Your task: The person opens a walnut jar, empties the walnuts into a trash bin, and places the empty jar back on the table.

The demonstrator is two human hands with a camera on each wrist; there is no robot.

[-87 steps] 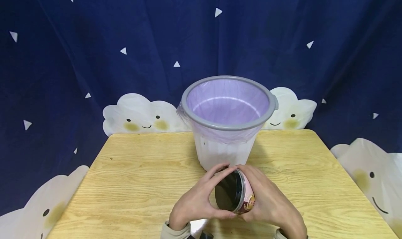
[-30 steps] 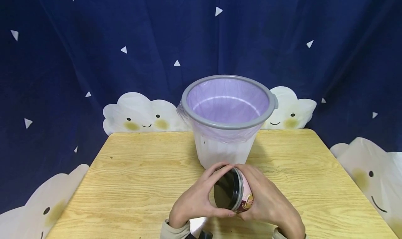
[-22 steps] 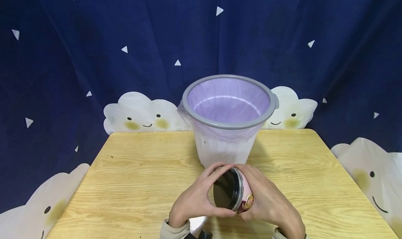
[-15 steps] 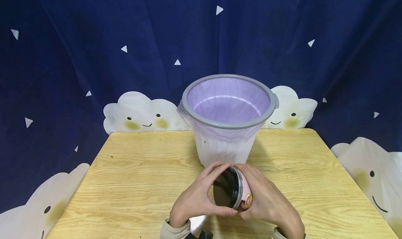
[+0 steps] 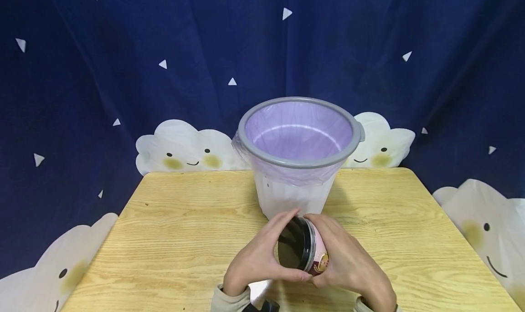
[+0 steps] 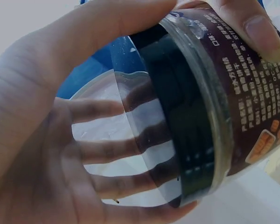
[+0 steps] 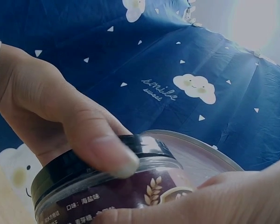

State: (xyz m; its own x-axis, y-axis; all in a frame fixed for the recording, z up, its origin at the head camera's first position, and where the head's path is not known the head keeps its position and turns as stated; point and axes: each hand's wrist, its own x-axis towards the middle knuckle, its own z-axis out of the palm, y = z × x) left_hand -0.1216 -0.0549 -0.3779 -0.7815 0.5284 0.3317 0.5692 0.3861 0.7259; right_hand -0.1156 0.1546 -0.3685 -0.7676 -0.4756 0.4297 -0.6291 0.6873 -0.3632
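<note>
A jar [image 5: 320, 253] with a pink and maroon label lies tipped in both hands, its black lid [image 5: 301, 244] facing left. My left hand [image 5: 256, 257] spans the lid, thumb along the near side and fingers around the far side. In the left wrist view those fingers show spread, their tips at the rim of the lid [image 6: 184, 121]. My right hand [image 5: 348, 262] grips the jar's body from the right, its thumb [image 6: 259, 35] on the printed label. In the right wrist view, the left thumb [image 7: 114, 156] presses near the lid's edge.
Just beyond the hands, a white bin [image 5: 291, 196] with a grey rim and a purple-tinted liner stands on the wooden table [image 5: 184, 225]. A dark blue curtain [image 5: 197, 52] with white clouds surrounds the table's back and sides.
Both hands have shifted slightly with the jar. The left index finger has risen a little at the lid's far side, and the left thumb has slid slightly right. The bin has stayed put.
</note>
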